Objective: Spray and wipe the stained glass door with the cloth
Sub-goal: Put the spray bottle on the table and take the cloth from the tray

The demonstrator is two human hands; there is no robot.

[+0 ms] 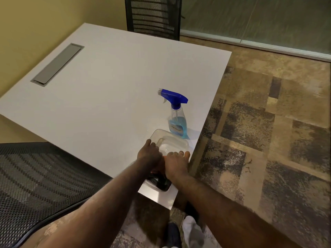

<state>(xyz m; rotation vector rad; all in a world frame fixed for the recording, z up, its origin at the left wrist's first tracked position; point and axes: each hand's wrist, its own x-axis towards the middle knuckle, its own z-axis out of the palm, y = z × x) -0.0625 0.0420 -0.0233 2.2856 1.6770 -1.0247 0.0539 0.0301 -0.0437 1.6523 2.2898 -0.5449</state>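
A clear plastic container (162, 189) stands at the near right corner of the white table (107, 97). Something dark (159, 182) lies inside it, and I cannot tell whether it is the cloth. Both my hands are on its clear lid (170, 140). My left hand (148, 155) grips the lid's left edge. My right hand (177, 164) curls its fingers over the near right edge. Just behind the lid stands a spray bottle (176, 122) with a blue trigger head and blue liquid, untouched. The frosted glass door (259, 20) runs along the far right.
A black mesh chair (154, 17) stands behind the table and another mesh chair (35, 178) is at my near left. A grey cable hatch (57, 63) is set into the table's left side. Patterned carpet (259, 131) spreads to the right. My feet show below the table corner.
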